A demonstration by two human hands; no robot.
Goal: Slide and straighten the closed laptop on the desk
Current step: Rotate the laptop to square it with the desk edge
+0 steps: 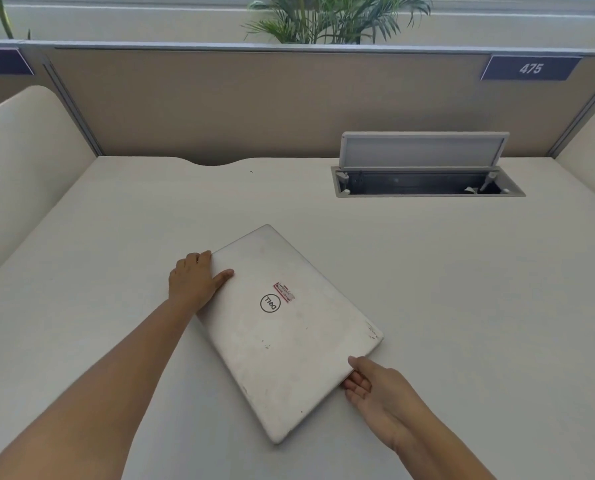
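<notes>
A closed silver laptop (289, 334) with a round logo and a red sticker lies on the pale desk (116, 237), turned askew so one corner points away from me. My left hand (195, 282) grips its left edge, thumb on the lid and fingers curled over the far side. At the laptop's right near edge, my right hand (375, 386) holds on, thumb on top and fingers tucked under the edge.
An open cable hatch (427, 183) with a raised flap is set into the desk at the back right. A beige partition (254, 105) with a "475" label (530, 68) runs along the rear, with side panels left and right. Plants stand behind it.
</notes>
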